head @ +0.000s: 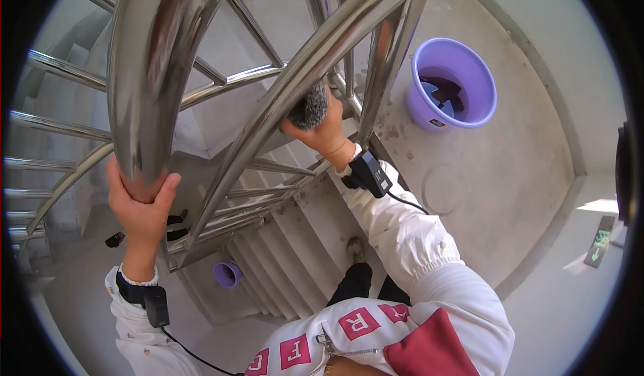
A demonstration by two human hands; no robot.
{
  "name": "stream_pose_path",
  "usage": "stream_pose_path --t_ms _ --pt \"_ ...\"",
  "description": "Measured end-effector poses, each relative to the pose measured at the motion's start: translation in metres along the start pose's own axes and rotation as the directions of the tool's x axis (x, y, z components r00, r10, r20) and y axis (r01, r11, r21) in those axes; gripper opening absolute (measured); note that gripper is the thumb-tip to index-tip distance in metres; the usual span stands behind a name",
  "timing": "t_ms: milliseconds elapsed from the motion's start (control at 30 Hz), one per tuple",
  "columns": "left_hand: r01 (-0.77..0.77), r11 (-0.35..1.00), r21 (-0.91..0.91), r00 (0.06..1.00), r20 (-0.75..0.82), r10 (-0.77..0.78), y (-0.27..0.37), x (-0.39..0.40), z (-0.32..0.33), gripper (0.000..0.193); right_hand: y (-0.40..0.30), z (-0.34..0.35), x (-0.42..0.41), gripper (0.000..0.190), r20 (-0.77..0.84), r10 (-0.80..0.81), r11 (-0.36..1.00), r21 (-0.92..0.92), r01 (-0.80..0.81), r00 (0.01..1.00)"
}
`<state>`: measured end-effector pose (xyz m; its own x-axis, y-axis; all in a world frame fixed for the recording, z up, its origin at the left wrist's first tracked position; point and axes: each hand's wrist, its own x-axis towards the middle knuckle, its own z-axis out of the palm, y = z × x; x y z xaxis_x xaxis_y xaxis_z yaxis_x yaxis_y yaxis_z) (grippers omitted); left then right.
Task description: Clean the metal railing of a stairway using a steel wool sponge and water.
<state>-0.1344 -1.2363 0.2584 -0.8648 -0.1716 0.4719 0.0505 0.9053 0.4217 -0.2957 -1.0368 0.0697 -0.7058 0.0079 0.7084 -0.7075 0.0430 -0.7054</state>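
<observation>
My left hand (138, 200) grips the thick, curved stainless steel handrail (146, 84) from below at the left. In my right hand (327, 129) is a dark grey, fuzzy scrubbing pad (309, 107). It is held against or just behind the slanting lower steel tube (302, 64) of the railing, whose surface partly hides the pad and fingers. Thin steel balusters stand around both hands. A purple plastic bucket (453, 117) is on the landing to the right of my right hand, with dark liquid visible inside.
Concrete steps (282, 245) descend below the railing beside my feet. A second purple bucket (227, 274) stands on a lower level. Dark shoes and legs of another person (176, 227) show through the railing. A green exit sign (600, 241) is on the right wall.
</observation>
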Motion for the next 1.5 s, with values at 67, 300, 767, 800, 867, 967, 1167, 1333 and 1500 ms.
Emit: stream_pose_path --t_ms 67,300,767,800,867,967,1167,1333,1500 --pt "-0.079 0.997 0.018 0.997 -0.025 0.079 0.002 0.000 -0.001 0.069 0.024 -0.004 -0.030 0.042 -0.002 -0.026 0.999 -0.042 0.025 1.000" --pt "-0.013 1.000 -0.011 1.000 0.009 0.013 0.000 -0.001 -0.001 0.068 0.037 -0.022 -0.030 0.039 0.461 0.374 0.817 0.247 -0.521 0.805" --pt "-0.077 0.997 0.030 0.997 -0.030 0.078 -0.002 0.001 0.001 0.069 0.046 -0.028 -0.028 0.039 0.577 0.295 0.858 0.191 -0.476 0.762" --pt "-0.032 0.999 0.016 0.998 -0.044 0.032 -0.002 -0.002 0.002 0.069 0.024 -0.024 -0.003 0.039 0.579 0.300 0.855 0.190 -0.483 0.758" --pt "0.009 1.000 -0.012 0.999 -0.042 -0.010 -0.003 -0.004 0.002 0.069 -0.011 -0.025 0.042 0.036 0.629 0.155 0.744 0.433 -0.509 0.762" --pt "-0.036 0.995 0.096 0.995 -0.087 0.044 -0.004 -0.005 -0.006 0.066 -0.006 -0.022 0.033 0.035 0.651 0.171 0.585 0.537 -0.608 0.740" --pt "-0.038 0.998 0.058 0.998 -0.044 0.040 -0.005 -0.004 0.001 0.064 0.084 -0.040 -0.084 0.042 0.579 0.508 0.696 0.161 -0.700 0.638" --pt "0.020 0.997 0.069 0.996 -0.084 -0.014 -0.010 -0.007 0.000 0.065 0.001 -0.011 -0.004 0.042 0.306 0.285 0.904 0.229 -0.360 0.909" --pt "-0.072 0.988 0.135 0.990 -0.113 0.088 -0.010 -0.004 0.006 0.065 0.007 0.007 -0.021 0.038 -0.161 0.049 0.993 -0.101 -0.065 0.986"
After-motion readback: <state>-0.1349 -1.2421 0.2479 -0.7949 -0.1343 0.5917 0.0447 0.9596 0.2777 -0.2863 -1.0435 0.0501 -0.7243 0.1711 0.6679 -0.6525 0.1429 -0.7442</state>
